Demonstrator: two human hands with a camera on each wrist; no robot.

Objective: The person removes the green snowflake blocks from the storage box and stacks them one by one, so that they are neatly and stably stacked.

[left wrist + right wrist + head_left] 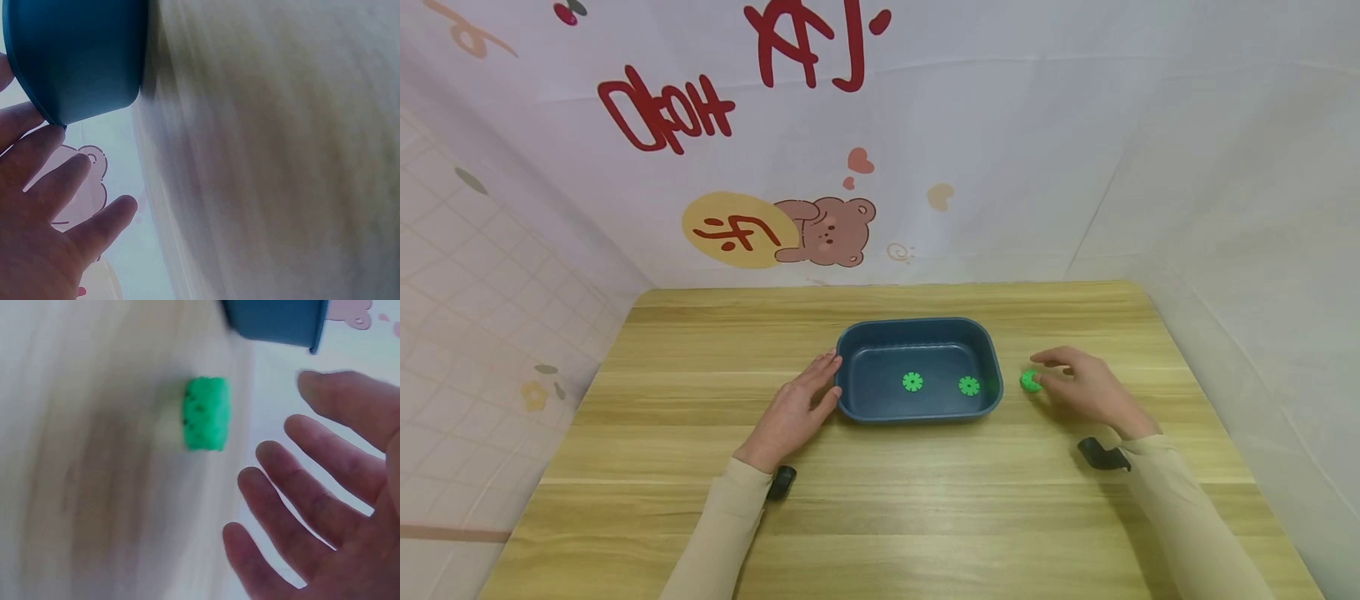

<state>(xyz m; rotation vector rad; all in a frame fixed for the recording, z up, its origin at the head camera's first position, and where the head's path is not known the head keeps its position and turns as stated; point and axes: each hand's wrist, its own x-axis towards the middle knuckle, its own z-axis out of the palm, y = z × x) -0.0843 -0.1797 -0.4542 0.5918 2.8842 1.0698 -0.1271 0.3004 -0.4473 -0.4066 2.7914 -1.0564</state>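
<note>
A dark blue rectangular bin (874,375) stands on the table, with two flat green notched discs, one near its middle (907,382) and one near its right end (965,387). My left hand (788,418) touches the bin's left rim with extended fingers; in the left wrist view, some fingertips meet the bin's edge (75,56). To the right of the bin lies a small green notched piece, apparently a short stack of discs (209,415). Over it hovers my right hand (1092,390), fingers spread and apart from it in the right wrist view, partly hiding it in the head view.
Under everything is a wood-grain table (925,517). White printed cloth (1022,150) with red characters and a bear hangs behind it and at both sides. Dark wrist mounts (782,482) sit by both beige sleeves.
</note>
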